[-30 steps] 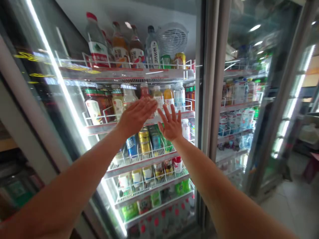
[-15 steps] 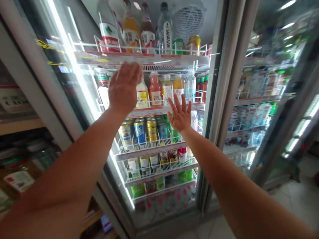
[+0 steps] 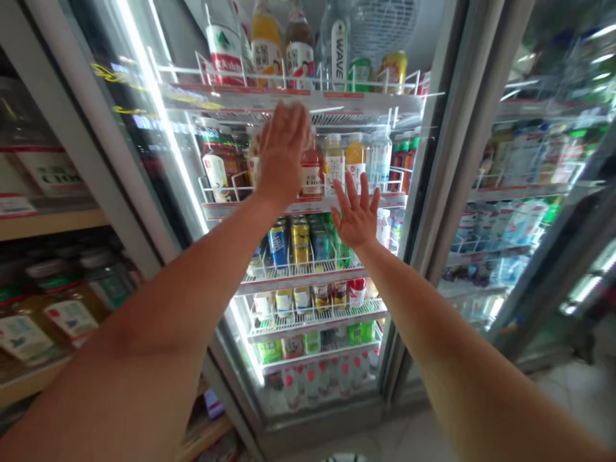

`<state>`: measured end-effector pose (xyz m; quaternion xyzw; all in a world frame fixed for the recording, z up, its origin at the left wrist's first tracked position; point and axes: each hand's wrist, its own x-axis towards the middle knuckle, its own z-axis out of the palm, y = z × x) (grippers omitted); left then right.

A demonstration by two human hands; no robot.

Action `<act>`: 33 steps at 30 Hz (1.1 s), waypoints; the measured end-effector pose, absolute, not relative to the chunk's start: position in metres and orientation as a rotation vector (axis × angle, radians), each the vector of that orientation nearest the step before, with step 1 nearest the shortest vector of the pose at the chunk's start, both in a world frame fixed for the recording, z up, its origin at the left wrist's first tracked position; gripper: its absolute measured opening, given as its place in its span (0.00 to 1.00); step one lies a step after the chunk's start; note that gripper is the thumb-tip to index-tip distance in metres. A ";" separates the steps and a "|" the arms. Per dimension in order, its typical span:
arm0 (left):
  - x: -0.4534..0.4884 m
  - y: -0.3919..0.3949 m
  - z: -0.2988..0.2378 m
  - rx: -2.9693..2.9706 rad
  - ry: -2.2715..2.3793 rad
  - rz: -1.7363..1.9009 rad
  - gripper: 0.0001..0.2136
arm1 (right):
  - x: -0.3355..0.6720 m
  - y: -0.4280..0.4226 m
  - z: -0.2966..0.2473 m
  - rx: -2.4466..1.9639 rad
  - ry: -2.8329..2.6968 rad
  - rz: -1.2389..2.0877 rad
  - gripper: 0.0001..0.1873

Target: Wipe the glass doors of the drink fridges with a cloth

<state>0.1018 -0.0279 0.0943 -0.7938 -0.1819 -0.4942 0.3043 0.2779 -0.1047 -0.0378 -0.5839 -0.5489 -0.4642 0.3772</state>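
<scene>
My right hand (image 3: 357, 215) has its fingers spread, palm toward the glass door of a lit drinks cooler, and seems to rest flat on it. My left hand (image 3: 283, 154) is raised higher, in front of the second shelf. Motion smears its fingers, and whether anything lies under them is hidden. Behind the glass, near the hands, stand a red juice bottle (image 3: 312, 174), a pale yellow bottle (image 3: 333, 159) and an orange juice bottle (image 3: 356, 154). Below are a blue can (image 3: 278, 244) and a gold can (image 3: 301, 241).
Top-shelf bottles include a clear WAVE bottle (image 3: 339, 51). Lower shelves hold cans and water bottles (image 3: 312, 380). Left is a wooden shelf (image 3: 52, 221) with bottles and boxes. A metal door frame (image 3: 457, 160) separates another stocked cooler (image 3: 510, 218) on the right.
My left hand has swept right and slightly up across the glass. My right hand keeps its place with fingers spread. The camera view has shifted a little.
</scene>
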 end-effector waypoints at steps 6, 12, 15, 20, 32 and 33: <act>0.102 -0.036 0.086 -2.204 -0.236 -1.082 0.27 | 0.277 -0.106 -0.036 -1.507 -1.418 -1.186 0.31; 0.109 -0.040 0.085 -2.259 -0.343 -1.029 0.28 | 0.280 -0.106 -0.038 -1.544 -1.428 -1.187 0.31; 0.106 -0.050 0.077 -2.340 -0.181 -0.744 0.25 | 0.279 -0.105 -0.036 -1.535 -1.433 -1.196 0.32; 0.093 -0.058 0.089 -2.079 -0.420 -1.040 0.24 | 0.282 -0.121 -0.031 -1.580 -1.479 -1.216 0.33; 0.131 -0.080 0.060 -2.232 -0.564 -0.771 0.35 | 0.364 -0.143 -0.097 -1.700 -1.740 -1.184 0.47; 0.138 -0.085 0.059 -2.234 -0.607 -0.770 0.37 | 0.364 -0.141 -0.097 -1.705 -1.724 -1.204 0.48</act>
